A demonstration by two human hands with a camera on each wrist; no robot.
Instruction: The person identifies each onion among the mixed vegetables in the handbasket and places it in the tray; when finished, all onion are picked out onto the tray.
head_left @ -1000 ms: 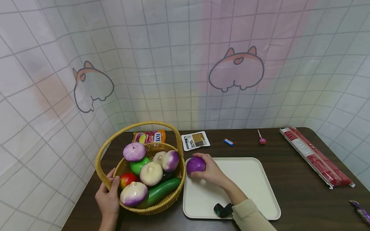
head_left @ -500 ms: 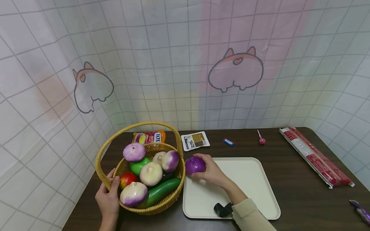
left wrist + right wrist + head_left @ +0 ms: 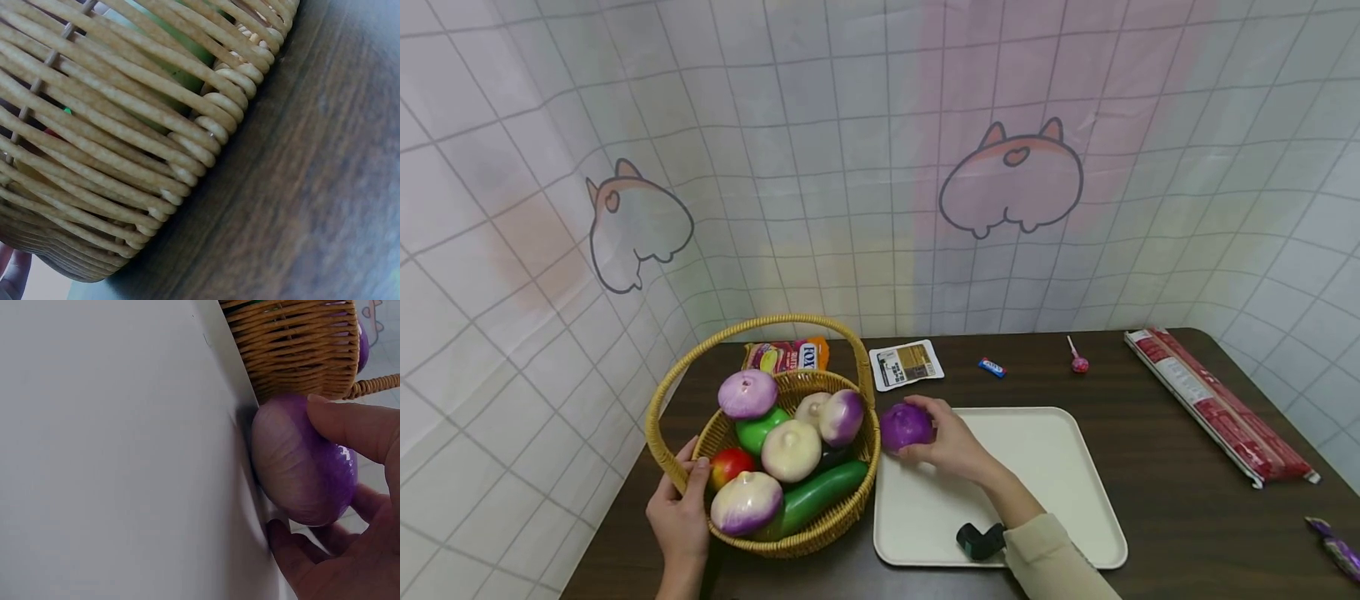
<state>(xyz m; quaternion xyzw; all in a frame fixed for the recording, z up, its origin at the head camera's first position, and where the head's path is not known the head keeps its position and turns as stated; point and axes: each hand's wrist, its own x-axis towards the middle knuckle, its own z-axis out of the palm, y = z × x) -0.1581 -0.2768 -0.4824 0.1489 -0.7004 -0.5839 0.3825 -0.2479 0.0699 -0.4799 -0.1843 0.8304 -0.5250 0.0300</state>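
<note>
On the left in the head view, my left hand (image 3: 679,504) grips the wicker basket (image 3: 820,540) by its left rim, near the foot of the handle. The basket holds a green cucumber (image 3: 820,498), a red and yellow fruit (image 3: 732,468), something round and green (image 3: 762,430) and several purple-and-white onions (image 3: 747,502). To the right of the basket, my right hand (image 3: 951,443) holds a glossy purple onion (image 3: 901,427) between thumb and fingers at the tray's back left corner. Its paler side shows in the right wrist view. The left wrist view is mostly basket weave (image 3: 125,119).
The white tray (image 3: 1037,475) lies under my right arm, with a small black device (image 3: 979,542) beside the cuff. Farther back are a FOX candy bag (image 3: 786,357), a flat packet (image 3: 907,365), a blue-wrapped sweet (image 3: 992,367) and a lollipop (image 3: 1078,364). A long red package (image 3: 1221,408) lies right.
The purple onion has shifted very slightly left in my right hand. My left hand and the basket have stayed in place.
</note>
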